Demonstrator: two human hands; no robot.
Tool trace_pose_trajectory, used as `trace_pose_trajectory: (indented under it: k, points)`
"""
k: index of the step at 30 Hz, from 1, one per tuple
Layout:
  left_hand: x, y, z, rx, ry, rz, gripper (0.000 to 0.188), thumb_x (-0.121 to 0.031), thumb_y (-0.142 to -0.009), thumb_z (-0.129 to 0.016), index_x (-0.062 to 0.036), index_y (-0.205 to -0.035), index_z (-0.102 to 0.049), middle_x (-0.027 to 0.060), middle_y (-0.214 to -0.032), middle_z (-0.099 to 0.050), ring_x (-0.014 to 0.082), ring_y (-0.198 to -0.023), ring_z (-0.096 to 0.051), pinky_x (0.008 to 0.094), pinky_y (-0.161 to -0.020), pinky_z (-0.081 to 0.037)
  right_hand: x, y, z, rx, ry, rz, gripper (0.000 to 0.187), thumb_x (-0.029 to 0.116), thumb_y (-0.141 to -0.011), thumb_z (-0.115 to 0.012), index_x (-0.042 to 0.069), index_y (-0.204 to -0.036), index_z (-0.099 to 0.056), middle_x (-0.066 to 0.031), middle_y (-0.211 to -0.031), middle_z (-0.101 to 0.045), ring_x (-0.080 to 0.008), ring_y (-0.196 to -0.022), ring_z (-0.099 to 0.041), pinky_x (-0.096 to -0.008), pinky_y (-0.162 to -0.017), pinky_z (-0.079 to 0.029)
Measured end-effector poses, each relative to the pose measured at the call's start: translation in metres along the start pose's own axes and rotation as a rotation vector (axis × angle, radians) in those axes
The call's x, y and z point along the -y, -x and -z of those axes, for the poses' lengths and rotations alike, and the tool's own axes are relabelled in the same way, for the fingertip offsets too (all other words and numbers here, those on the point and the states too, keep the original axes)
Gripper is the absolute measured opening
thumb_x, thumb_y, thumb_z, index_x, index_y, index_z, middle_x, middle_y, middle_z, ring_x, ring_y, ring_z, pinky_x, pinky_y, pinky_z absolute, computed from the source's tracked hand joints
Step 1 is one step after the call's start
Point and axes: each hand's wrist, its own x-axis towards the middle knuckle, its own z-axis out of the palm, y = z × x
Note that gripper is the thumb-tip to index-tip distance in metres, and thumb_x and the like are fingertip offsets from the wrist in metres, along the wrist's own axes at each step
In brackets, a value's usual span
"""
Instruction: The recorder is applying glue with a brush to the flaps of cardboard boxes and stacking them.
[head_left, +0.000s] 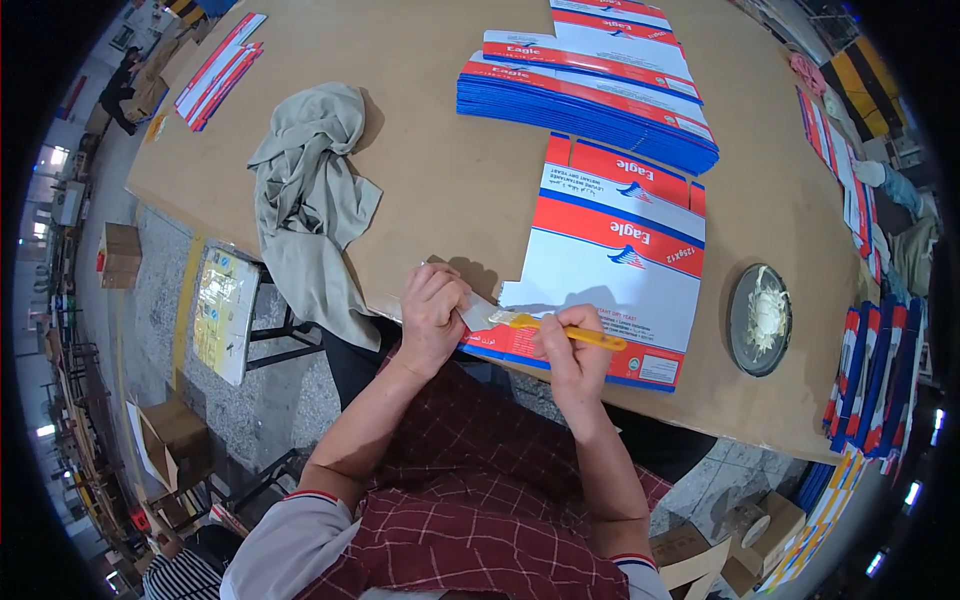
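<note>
A flat printed carton blank (pixel 612 270) in red, white and blue lies in front of me, reaching the table's near edge. My left hand (pixel 435 308) is closed at the blank's near left corner, pinching a small whitish flap (pixel 478 312); whether the flap is part of the blank I cannot tell. In my right hand (pixel 575 352) is a yellow-handled brush (pixel 530 321), held low over the blank. Its pale tip meets the flap beside my left fingers. To the right, a dark round dish (pixel 741 345) holds a mound of white paste (pixel 767 318).
Behind the blank stands a stack of similar cartons (pixel 590 105). A crumpled grey-green cloth (pixel 312 180) hangs over the table's left edge. More cartons (pixel 218 75) lie far left, and others (pixel 870 375) stand at the right edge. An open cardboard box (pixel 165 445) sits lower left.
</note>
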Motion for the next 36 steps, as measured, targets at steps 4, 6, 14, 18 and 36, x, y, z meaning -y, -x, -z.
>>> trace_pose_trajectory:
  k: [4, 6, 14, 18, 36]
  points:
    - [-0.002, -0.002, 0.001, -0.003, -0.008, -0.003, 0.021, 0.007, -0.053, -0.056, -0.0064, -0.062, -0.042, 0.0048, -0.070, -0.054, 0.0239, -0.078, -0.055, 0.0341, -0.067, -0.039, 0.006, 0.001, 0.006, 0.062, 0.148, -0.022, 0.017, 0.012, -0.085, -0.056, 0.002, -0.075, -0.048, -0.0012, -0.063, -0.046, -0.0063, -0.056, -0.042, -0.0226, -0.049, -0.033]
    - [-0.001, -0.001, 0.001, -0.007, -0.006, 0.002, 0.021, 0.007, -0.053, -0.056, -0.0064, -0.062, -0.042, 0.0047, -0.070, -0.054, 0.0238, -0.078, -0.055, 0.0342, -0.067, -0.039, 0.010, 0.001, 0.005, 0.025, 0.122, -0.009, 0.017, 0.013, -0.085, -0.056, 0.002, -0.075, -0.049, -0.0016, -0.063, -0.046, -0.0063, -0.056, -0.041, -0.0225, -0.049, -0.033]
    - [-0.001, -0.001, 0.001, 0.007, -0.001, 0.007, 0.021, 0.007, -0.053, -0.055, -0.0061, -0.062, -0.042, 0.0048, -0.071, -0.054, 0.0236, -0.077, -0.055, 0.0345, -0.066, -0.040, 0.012, -0.001, 0.002, 0.058, 0.182, 0.041, 0.017, 0.013, -0.083, -0.058, 0.002, -0.075, -0.049, -0.0003, -0.060, -0.046, -0.0056, -0.053, -0.041, -0.0225, -0.047, -0.032]
    - [-0.001, 0.000, 0.002, 0.003, -0.003, 0.000, 0.021, 0.007, -0.053, -0.055, -0.0061, -0.061, -0.041, 0.0048, -0.071, -0.054, 0.0238, -0.077, -0.055, 0.0345, -0.066, -0.040, 0.016, -0.006, 0.004, 0.004, 0.165, 0.012, 0.015, 0.010, -0.085, -0.055, 0.003, -0.075, -0.046, -0.0007, -0.057, -0.048, -0.0049, -0.050, -0.043, -0.0206, -0.046, -0.034]
    - [-0.002, -0.001, 0.002, -0.005, -0.018, 0.012, 0.025, 0.009, -0.053, -0.060, -0.0061, -0.061, -0.041, 0.0064, -0.068, -0.055, 0.0273, -0.075, -0.056, 0.0349, -0.067, -0.044, 0.011, -0.021, 0.012, 0.003, -0.070, -0.225, 0.019, 0.014, -0.086, -0.053, 0.004, -0.073, -0.045, -0.0015, -0.053, -0.049, -0.0046, -0.044, -0.042, -0.0192, -0.042, -0.034]
